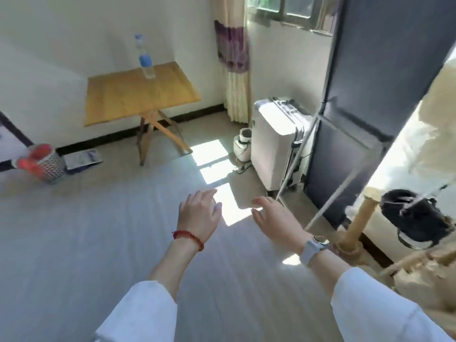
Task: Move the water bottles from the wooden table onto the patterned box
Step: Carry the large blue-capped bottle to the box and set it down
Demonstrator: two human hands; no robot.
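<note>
— Grey floor [74, 243] fills most of the view, with a white wall behind and a window up at the right. Where is the thing to fetch?

— One bottle [145, 58] stands on the wooden surface [138, 97], near its far edge, close to the wall. It is upright, long axis vertical, blue cap on top and a blue label round the middle.

— And the hands?

— Both are empty. The left hand [198, 213] and the right hand [276, 218] are held out low in front of the body, fingers loosely spread, gripping nothing. They hang over bare floor beside a patch of sunlight.

— Which way does the bottle lie from them?

— Ahead and off to the left, well apart; floor lies between the person and the surface. No reach would cover it from here, so I judge walking comes first.

— Which hand is nearer?

— The left, since the bottle sits on that side of both. With the bottle upright, a side grip round the label looks the natural approach, though either hand could serve once the person stands at the surface.

— And the patterned box?

— I cannot make it out with certainty. A patterned container [48, 164] sits on the floor at the far left, but it is blurred and I cannot tell if that is the one meant.
</note>
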